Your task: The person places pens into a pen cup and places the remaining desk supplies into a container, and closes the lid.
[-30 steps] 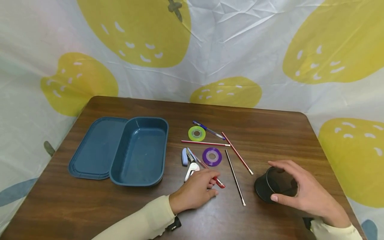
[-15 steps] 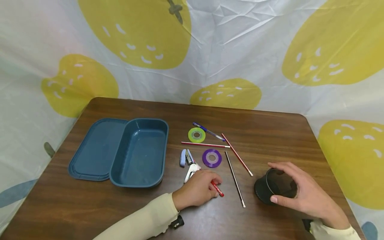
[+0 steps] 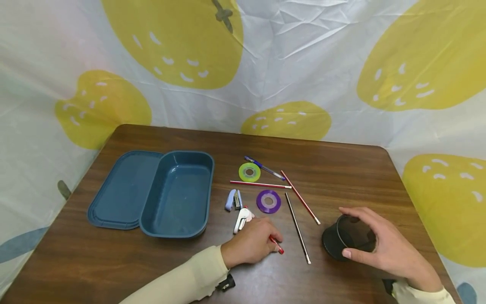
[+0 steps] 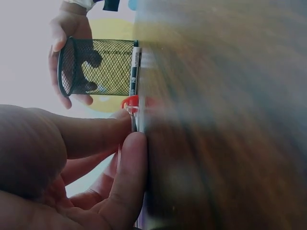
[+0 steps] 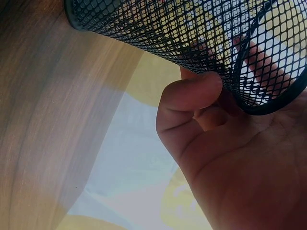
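The red pen (image 3: 281, 251) is sitting well in from the bench's (image 3: 334, 160) right edge, the left hand's (image 3: 253, 241) grip pinching it. Nearer that edge, the right hand's (image 3: 398, 251) grip is holding the upright mesh cup (image 3: 335, 242). A pencil (image 3: 298, 228) is lying between.

"Where's the box (image 3: 182, 198)?"
"Left of the frame, on the table (image 3: 95, 261), just right of the lid (image 3: 123, 190)."
"The cup (image 3: 335, 241)?"
"Lower right, in the right hand (image 3: 398, 249)."
"Between them?"
"The left hand (image 3: 252, 241) on the pen (image 3: 281, 251), the stapler (image 3: 230, 200) behind."
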The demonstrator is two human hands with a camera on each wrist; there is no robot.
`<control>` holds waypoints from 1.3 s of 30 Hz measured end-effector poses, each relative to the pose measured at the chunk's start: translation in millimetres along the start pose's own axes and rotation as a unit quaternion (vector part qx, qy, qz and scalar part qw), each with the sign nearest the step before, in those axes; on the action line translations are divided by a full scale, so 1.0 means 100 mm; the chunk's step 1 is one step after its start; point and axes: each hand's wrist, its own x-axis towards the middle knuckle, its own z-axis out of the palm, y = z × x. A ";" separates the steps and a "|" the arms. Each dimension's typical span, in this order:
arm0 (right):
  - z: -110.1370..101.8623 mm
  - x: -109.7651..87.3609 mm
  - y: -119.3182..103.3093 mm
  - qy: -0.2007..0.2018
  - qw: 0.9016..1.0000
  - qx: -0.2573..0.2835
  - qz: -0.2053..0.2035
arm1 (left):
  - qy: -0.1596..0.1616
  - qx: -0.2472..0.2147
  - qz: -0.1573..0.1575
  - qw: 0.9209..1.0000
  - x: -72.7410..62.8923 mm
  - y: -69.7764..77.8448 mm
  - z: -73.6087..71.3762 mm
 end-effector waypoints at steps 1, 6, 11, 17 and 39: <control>0.00 0.00 0.00 0.001 1.000 -0.001 0.001 | -0.001 -0.001 0.003 1.000 0.00 0.00 0.00; -0.01 -0.01 -0.01 0.003 1.000 -0.006 0.004 | -0.004 -0.004 0.006 1.000 0.00 0.00 0.00; 0.00 -0.02 0.00 0.003 1.000 -0.002 0.002 | -0.003 -0.025 -0.012 1.000 0.01 0.01 -0.01; -0.01 -0.01 0.00 0.005 1.000 -0.004 0.000 | 0.021 -0.024 -0.020 0.999 0.02 0.03 -0.03; 0.01 0.01 0.03 0.001 1.000 0.004 -0.004 | 0.101 -0.089 0.029 0.990 0.03 0.02 -0.14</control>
